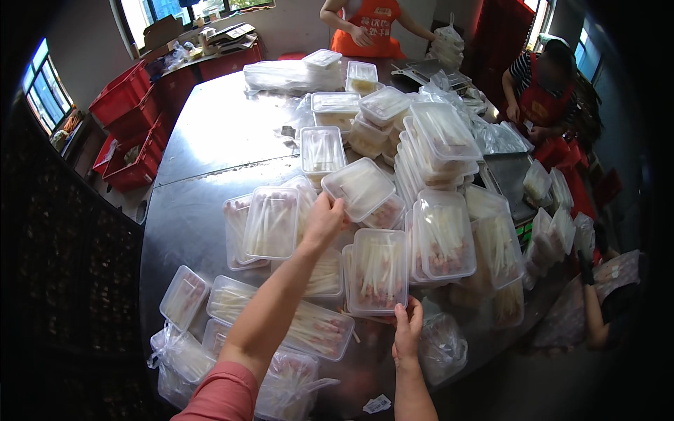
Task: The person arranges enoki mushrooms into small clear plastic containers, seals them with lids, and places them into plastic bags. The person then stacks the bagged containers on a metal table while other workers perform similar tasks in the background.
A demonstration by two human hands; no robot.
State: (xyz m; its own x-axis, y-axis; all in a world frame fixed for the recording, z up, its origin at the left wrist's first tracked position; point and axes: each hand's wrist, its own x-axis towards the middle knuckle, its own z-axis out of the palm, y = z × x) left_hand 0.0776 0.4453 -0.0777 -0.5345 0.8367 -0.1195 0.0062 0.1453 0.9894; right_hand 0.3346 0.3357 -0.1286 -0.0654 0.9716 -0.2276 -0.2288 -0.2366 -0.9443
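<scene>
The left hand (323, 221) reaches forward over the steel bench (210, 140), forearm in a pink sleeve (221, 396). Its fingers (335, 205) are closed on the near corner of a clear lidded box (358, 188), which sits tilted on top of the pile, just beyond the fingertips. The thumb side is hidden behind the hand.

The right hand (407, 330) is lower, near the bench edge. Its fingers (400, 313) touch the near rim of a second clear box (379, 270) that holds skewers with pink meat at the near end. The fingers lie close together against the rim; whether they clamp it cannot be told.

Around both hands:
- Just left of the left hand, a lidded box of skewers (272, 222) rests on another box.
- Under the left forearm, a long box (319, 330) lies crosswise.
- Right of the second box, another filled box (444, 235) leans against a tall stack of boxes (439, 144).
- Bagged boxes (182, 354) lie at the near left edge, and a bag (442, 347) lies just right of the right hand.

Two people in red aprons (368, 28) (537, 98) stand at the far side. Red crates (126, 105) are stacked on the floor to the left.
</scene>
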